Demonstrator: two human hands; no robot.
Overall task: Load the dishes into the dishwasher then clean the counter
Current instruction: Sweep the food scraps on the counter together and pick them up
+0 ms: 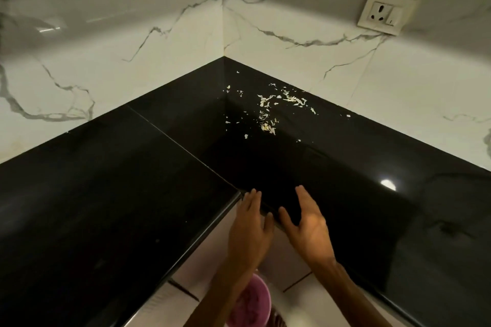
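Your hands sit at the inner corner of the black L-shaped tabletop point(132, 194), near its front edge; your left hand point(249, 231) has its fingers straight and together, tips resting at the corner edge; your right hand point(308, 225) lies just beside it over the tabletop, fingers straight, thumb spread, gripping nothing; the two hands are close but not touching. Pale food scraps point(271, 111) lie scattered on the tabletop at the far corner, well apart from your hands, close to the marbled white wall point(132, 21); a socket point(385, 12) sits on the far right wall; below your left forearm, near the floor, a pink bowl point(252, 305) shows, its contents blurred.
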